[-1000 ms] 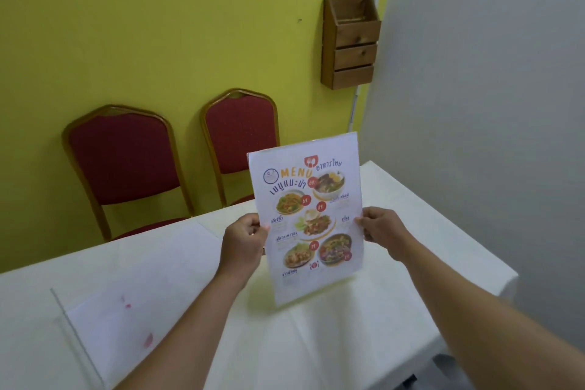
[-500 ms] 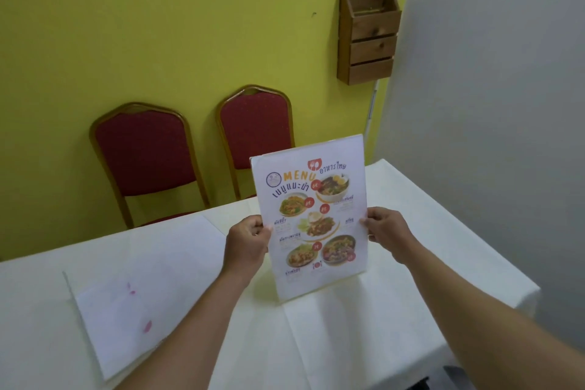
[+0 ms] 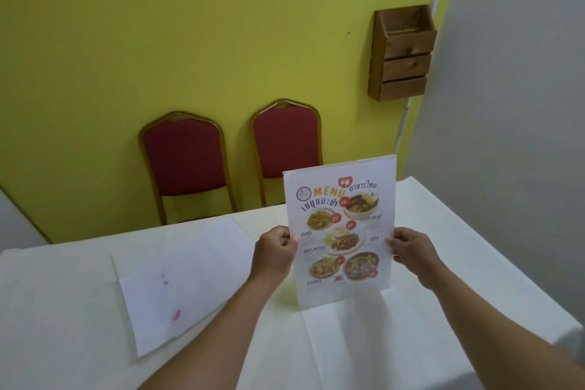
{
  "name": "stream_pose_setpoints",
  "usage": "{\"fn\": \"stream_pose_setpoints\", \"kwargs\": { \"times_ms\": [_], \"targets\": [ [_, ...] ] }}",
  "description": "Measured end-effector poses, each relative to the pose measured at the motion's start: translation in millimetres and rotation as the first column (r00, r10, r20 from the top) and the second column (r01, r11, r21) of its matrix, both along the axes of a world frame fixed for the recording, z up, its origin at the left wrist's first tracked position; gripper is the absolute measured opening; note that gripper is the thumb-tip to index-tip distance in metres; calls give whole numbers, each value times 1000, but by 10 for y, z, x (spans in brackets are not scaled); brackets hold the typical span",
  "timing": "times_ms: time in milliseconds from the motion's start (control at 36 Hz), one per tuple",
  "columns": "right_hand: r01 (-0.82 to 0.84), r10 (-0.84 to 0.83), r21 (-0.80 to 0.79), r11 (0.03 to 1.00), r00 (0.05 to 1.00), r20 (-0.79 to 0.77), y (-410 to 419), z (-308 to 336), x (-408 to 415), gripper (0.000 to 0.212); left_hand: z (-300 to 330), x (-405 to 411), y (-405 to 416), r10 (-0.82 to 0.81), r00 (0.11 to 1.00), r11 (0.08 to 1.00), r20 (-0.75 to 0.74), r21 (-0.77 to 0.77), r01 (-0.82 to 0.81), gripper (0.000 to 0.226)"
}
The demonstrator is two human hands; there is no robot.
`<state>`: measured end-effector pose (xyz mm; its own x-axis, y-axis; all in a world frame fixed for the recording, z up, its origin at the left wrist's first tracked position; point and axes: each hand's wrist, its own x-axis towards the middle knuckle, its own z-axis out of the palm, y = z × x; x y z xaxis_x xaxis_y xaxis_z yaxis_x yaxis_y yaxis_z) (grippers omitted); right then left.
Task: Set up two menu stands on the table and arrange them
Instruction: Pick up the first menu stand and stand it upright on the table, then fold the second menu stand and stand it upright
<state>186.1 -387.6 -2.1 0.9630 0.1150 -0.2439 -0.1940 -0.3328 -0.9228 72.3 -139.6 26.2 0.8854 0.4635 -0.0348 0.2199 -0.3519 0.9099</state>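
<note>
A menu stand (image 3: 342, 231) with a printed food menu stands upright, its bottom edge at the white tablecloth (image 3: 380, 342). My left hand (image 3: 273, 252) grips its left edge and my right hand (image 3: 411, 252) grips its right edge. A second menu stand (image 3: 177, 282) lies flat on the table to the left, its pale sheet showing faint pink marks. Both hands are well clear of it.
Two red padded chairs (image 3: 186, 155) (image 3: 286, 139) stand against the yellow wall beyond the table's far edge. A wooden wall box (image 3: 402, 54) hangs at upper right. A grey wall lies to the right, close to the table's right edge.
The upright menu stand has stayed in both hands and straightened a little. My view has tilted up and shifted, so the chairs and flat stand sit further right in frame.
</note>
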Motion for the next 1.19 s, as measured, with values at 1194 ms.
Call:
{"fn": "stream_pose_setpoints", "kwargs": {
  "times_ms": [1194],
  "targets": [
    [-384,636,-845,371,768,-70,3017,-403,-698,57,-873,-921,1635,235,699,800,-675,543,255,85]
  ]
}}
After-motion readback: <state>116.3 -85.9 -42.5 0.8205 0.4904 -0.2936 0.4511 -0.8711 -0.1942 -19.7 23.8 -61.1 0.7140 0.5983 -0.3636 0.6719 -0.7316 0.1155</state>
